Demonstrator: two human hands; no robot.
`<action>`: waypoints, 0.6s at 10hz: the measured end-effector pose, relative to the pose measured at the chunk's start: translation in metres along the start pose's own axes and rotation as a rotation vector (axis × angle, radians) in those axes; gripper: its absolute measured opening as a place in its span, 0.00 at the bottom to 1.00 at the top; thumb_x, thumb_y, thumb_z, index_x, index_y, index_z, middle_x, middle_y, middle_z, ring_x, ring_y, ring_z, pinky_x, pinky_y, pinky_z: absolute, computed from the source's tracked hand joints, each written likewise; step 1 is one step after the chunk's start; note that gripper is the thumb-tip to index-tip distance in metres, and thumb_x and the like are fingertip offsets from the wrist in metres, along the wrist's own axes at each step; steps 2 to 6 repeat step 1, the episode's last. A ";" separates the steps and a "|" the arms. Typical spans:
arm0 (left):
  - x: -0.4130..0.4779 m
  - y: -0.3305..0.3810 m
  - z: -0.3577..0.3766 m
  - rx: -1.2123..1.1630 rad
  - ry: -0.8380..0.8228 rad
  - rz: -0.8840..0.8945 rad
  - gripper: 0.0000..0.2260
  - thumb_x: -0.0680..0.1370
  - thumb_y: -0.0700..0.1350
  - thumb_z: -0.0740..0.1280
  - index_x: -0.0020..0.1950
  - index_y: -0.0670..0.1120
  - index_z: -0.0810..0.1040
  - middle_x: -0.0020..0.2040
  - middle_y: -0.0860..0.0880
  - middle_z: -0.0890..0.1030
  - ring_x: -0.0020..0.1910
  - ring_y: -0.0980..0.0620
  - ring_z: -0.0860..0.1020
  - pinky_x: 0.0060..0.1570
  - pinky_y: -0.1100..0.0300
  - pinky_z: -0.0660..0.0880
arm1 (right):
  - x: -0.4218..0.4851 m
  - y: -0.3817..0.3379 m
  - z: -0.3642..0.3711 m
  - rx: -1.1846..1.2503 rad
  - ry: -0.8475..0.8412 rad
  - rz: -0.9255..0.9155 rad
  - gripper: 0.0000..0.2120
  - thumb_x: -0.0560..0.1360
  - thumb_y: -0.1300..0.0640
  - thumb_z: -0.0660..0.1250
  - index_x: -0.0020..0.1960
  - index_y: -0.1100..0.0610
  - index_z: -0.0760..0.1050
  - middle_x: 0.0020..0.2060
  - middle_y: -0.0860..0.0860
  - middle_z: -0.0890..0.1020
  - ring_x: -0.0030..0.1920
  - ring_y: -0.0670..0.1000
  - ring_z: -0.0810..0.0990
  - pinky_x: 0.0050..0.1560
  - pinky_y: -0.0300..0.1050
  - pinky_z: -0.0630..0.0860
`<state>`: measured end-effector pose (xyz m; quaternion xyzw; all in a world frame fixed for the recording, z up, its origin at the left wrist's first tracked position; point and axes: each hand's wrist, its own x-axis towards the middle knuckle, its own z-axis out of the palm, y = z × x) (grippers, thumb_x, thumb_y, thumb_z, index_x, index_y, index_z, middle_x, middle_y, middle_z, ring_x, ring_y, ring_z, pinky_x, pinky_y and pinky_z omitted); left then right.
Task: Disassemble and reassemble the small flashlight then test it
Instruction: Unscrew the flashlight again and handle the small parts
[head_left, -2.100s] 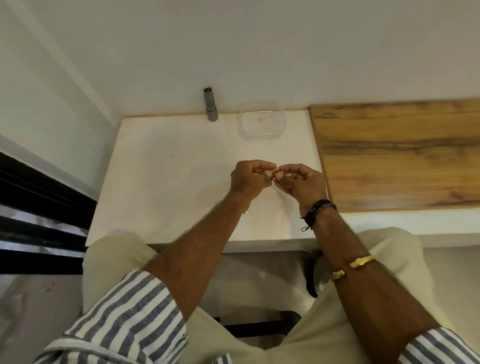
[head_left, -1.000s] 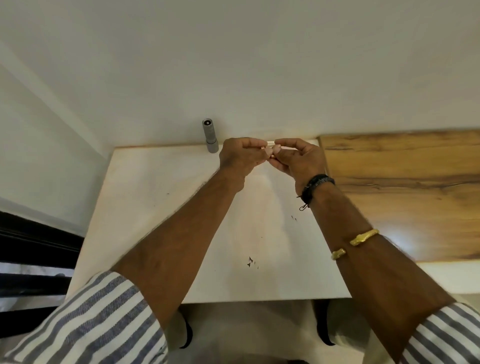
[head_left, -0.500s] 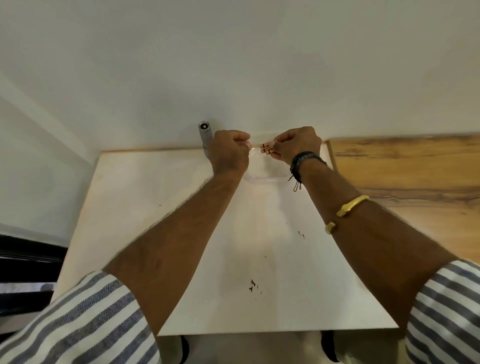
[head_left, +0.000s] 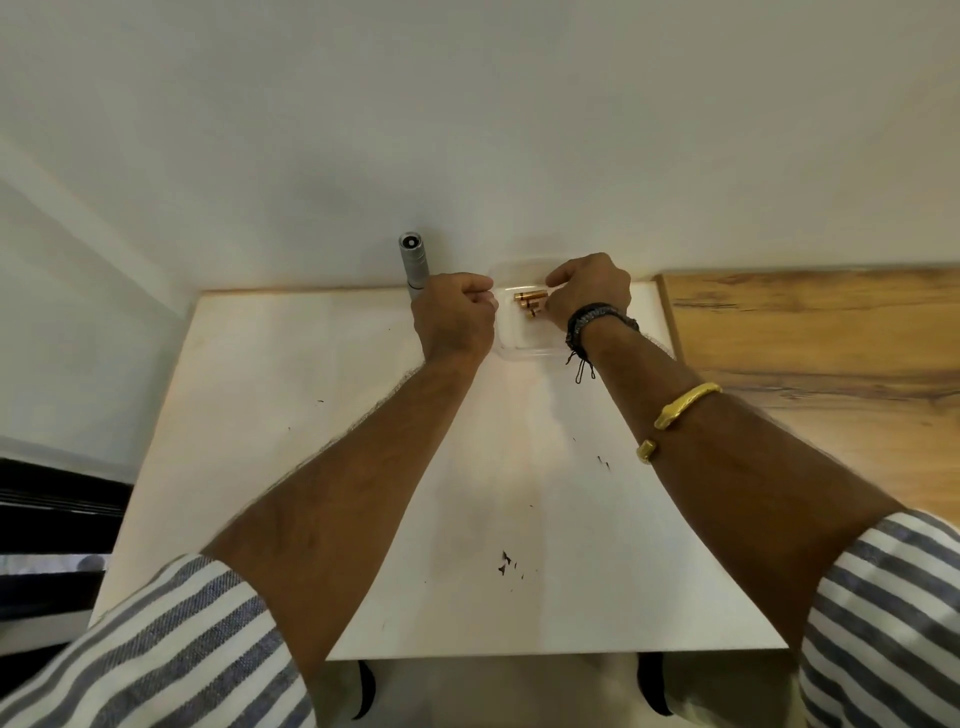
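Note:
The grey flashlight body (head_left: 413, 264) stands upright at the table's back edge against the wall. Just to its right, my left hand (head_left: 453, 322) is curled into a fist beside the clear plastic tray (head_left: 524, 349); nothing shows inside it. Copper-coloured batteries (head_left: 530, 303) lie low in the tray at slightly different angles. My right hand (head_left: 589, 290) reaches over the tray from the right, thumb and fingertips pinched at the right end of the batteries. I cannot tell whether the batteries rest on the tray floor.
The white table (head_left: 322, 467) has small dark specks near the front middle. A wooden surface (head_left: 821, 364) adjoins it on the right. The white wall rises directly behind the flashlight body and the tray.
Both hands moved away from my body to the back of the table. The batteries went from between both hands down into the clear tray, and my left hand drew off them to the left.

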<state>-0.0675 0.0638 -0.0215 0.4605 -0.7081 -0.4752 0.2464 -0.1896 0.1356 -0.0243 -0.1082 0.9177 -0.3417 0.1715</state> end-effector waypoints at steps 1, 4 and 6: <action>-0.007 0.000 -0.002 -0.005 -0.008 -0.009 0.09 0.76 0.36 0.71 0.55 0.40 0.85 0.51 0.42 0.86 0.52 0.44 0.84 0.58 0.48 0.81 | -0.006 0.002 -0.003 -0.047 0.024 -0.017 0.12 0.73 0.66 0.73 0.53 0.53 0.86 0.55 0.56 0.85 0.56 0.58 0.84 0.57 0.46 0.81; -0.007 0.000 -0.002 -0.005 -0.008 -0.009 0.09 0.76 0.36 0.71 0.55 0.40 0.85 0.51 0.42 0.86 0.52 0.44 0.84 0.58 0.48 0.81 | -0.006 0.002 -0.003 -0.047 0.024 -0.017 0.12 0.73 0.66 0.73 0.53 0.53 0.86 0.55 0.56 0.85 0.56 0.58 0.84 0.57 0.46 0.81; -0.007 0.000 -0.002 -0.005 -0.008 -0.009 0.09 0.76 0.36 0.71 0.55 0.40 0.85 0.51 0.42 0.86 0.52 0.44 0.84 0.58 0.48 0.81 | -0.006 0.002 -0.003 -0.047 0.024 -0.017 0.12 0.73 0.66 0.73 0.53 0.53 0.86 0.55 0.56 0.85 0.56 0.58 0.84 0.57 0.46 0.81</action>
